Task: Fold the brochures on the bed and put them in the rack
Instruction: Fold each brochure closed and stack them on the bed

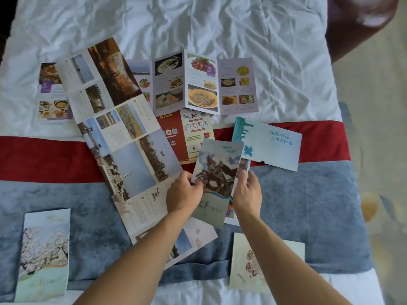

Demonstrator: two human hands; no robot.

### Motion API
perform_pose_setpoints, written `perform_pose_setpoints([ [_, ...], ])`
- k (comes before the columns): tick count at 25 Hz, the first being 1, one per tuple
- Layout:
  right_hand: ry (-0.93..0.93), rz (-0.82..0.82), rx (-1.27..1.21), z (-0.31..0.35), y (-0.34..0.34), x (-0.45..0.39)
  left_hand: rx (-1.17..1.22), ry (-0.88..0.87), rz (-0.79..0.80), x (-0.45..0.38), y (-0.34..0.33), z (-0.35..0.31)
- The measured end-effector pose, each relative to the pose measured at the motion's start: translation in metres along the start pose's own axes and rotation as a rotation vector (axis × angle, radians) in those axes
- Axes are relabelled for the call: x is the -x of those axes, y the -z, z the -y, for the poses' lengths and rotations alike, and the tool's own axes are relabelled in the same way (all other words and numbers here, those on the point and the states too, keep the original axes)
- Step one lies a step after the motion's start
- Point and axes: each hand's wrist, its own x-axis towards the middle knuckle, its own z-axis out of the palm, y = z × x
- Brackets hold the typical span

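Observation:
A folded brochure with a horse-statue cover (pixel 217 172) is held just above the bed between both hands. My left hand (pixel 184 192) grips its left edge and my right hand (pixel 246 193) grips its right edge. Under my left forearm a long unfolded scenery brochure (pixel 123 137) stretches diagonally across the bed. An open food-photo brochure (pixel 202 82) stands tented behind it. A red and yellow leaflet (pixel 187 133) and a pale blue folded brochure (pixel 271 146) lie near the horse brochure. No rack is in view.
A folded blossom brochure (pixel 44 256) lies at the near left and a cream one (pixel 244 265) at the near right, partly under my right arm. Another food brochure (pixel 52 93) lies far left. The bed has white sheets (pixel 198 23) and a red and blue runner (pixel 308 205). Floor shows at right.

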Motion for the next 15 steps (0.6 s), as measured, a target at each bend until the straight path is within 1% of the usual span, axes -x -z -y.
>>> perform_pose_setpoints([
  [2, -0.027, -0.009, 0.0, -0.003, 0.0, -0.001, -0.036, -0.027, 0.048, 0.0, -0.01, 0.0],
  [4, -0.056, -0.005, -0.023, -0.007, 0.0, -0.001, -0.062, -0.077, 0.041, 0.0, -0.015, 0.004],
  [6, -0.087, 0.017, -0.047, -0.009, 0.0, -0.001, -0.122, -0.165, 0.032, 0.0, -0.017, 0.01],
  [9, -0.116, 0.067, -0.012, -0.011, -0.005, -0.005, -0.188, -0.264, 0.029, 0.0, -0.017, 0.019],
  [13, -0.065, -0.028, 0.061, -0.007, -0.012, 0.0, -0.048, -0.204, 0.07, -0.006, -0.007, 0.018],
  [15, -0.014, -0.025, 0.081, -0.004, -0.012, 0.005, -0.01, -0.236, 0.07, -0.003, 0.0, 0.018],
])
